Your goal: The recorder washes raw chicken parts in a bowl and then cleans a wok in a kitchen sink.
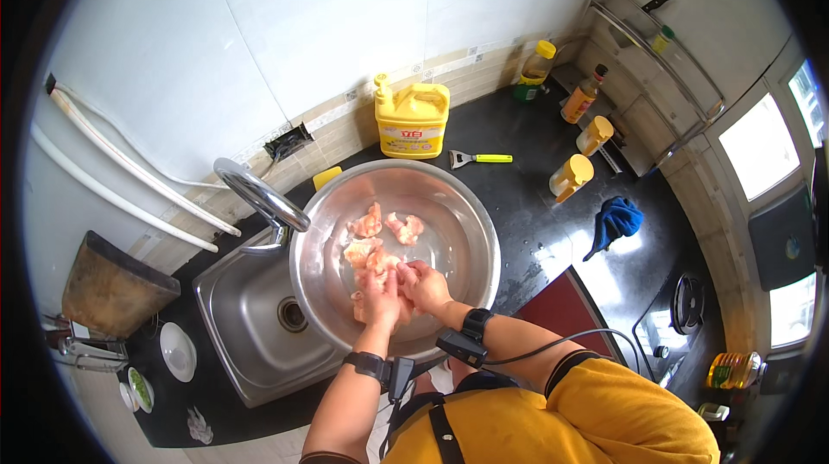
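A wide stainless steel basin [476, 250] rests partly over the sink and partly on the black counter. Inside it, my left hand [381, 301] and my right hand [424, 286] come together on a piece of raw meat [383, 261], apparently chicken, with the fingers of both closed around it. Further pieces lie beside and under my hands. Two separate pieces, one pinkish [367, 220] and one paler [406, 229], sit farther back on the basin floor. My fingers partly hide the held piece.
A chrome faucet [259, 195] arches over the basin's left rim, above the steel sink [252, 308]. Behind stands a yellow detergent jug [412, 127]. A green-handled kitchen tool [482, 158], lidded jars [572, 175] and a blue cloth [618, 221] lie right. A white plate [178, 352] is left.
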Tool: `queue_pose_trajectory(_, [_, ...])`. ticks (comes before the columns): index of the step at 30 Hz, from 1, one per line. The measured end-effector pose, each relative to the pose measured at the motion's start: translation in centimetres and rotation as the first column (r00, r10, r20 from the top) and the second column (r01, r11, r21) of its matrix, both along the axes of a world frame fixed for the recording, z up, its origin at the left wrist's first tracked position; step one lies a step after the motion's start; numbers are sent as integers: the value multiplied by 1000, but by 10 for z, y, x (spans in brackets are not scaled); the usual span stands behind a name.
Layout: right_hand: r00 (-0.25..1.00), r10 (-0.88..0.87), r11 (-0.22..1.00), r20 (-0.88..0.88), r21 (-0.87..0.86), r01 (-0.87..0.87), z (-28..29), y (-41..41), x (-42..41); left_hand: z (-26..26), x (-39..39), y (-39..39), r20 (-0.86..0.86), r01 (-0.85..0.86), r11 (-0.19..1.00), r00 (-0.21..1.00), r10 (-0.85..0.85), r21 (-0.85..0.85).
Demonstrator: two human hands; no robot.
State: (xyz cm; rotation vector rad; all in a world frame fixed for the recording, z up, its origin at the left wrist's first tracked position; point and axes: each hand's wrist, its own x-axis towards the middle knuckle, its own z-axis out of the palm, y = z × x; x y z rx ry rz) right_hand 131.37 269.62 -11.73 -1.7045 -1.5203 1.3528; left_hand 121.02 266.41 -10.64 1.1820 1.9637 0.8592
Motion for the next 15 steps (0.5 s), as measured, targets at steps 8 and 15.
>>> queue_pose_trajectory(8, [974, 160, 961, 163, 199, -192, -2, 16, 23, -7, -9, -1, 81, 14, 981, 997, 2, -191])
queue_pose_trajectory(15, [693, 339, 851, 636, 106, -514, 11, 24, 22, 14, -40, -18, -510, 255, 956, 808, -294, -147])
